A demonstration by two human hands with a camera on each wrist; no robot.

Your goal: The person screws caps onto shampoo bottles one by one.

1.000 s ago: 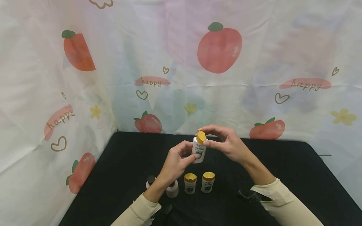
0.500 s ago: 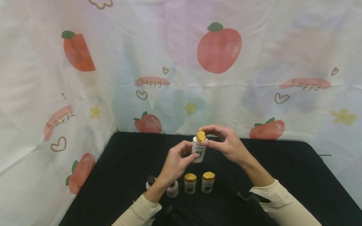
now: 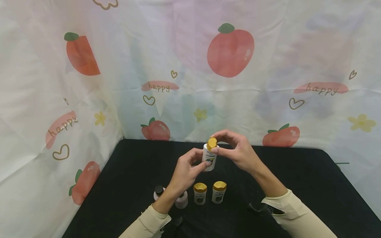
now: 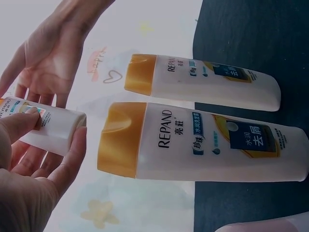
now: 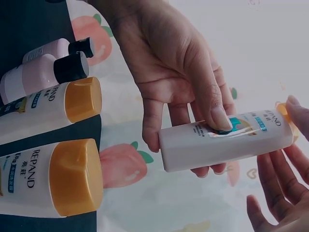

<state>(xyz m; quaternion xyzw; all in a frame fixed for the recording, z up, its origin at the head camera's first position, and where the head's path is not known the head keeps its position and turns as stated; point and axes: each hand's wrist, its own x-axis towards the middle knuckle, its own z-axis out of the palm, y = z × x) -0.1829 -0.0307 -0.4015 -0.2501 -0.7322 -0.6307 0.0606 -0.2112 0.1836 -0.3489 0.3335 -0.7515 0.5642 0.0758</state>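
Above the table, my left hand (image 3: 187, 168) holds a small white shampoo bottle (image 3: 209, 158) by its body, thumb across the front label. My right hand (image 3: 239, 152) pinches the bottle's gold cap (image 3: 212, 144) between thumb and fingers. The cap sits on top and looks turned relative to the body. In the right wrist view the bottle (image 5: 222, 145) lies across the left hand (image 5: 169, 72), its fingers behind it. From the left wrist, the bottle's base shows, while the cap is mostly cut off at the frame edge.
Two more gold-capped shampoo bottles (image 3: 200, 193) (image 3: 219, 191) stand on the black table (image 3: 143, 158) below my hands. To their left are two pinkish bottles with black caps (image 5: 71, 67), partly hidden behind my left forearm in the head view. A printed curtain (image 3: 184, 49) encloses the table.
Both hands stay on the same bottle at nearly the same place. The right hand's fingers have shifted very slightly at the cap. The standing bottles have not moved.
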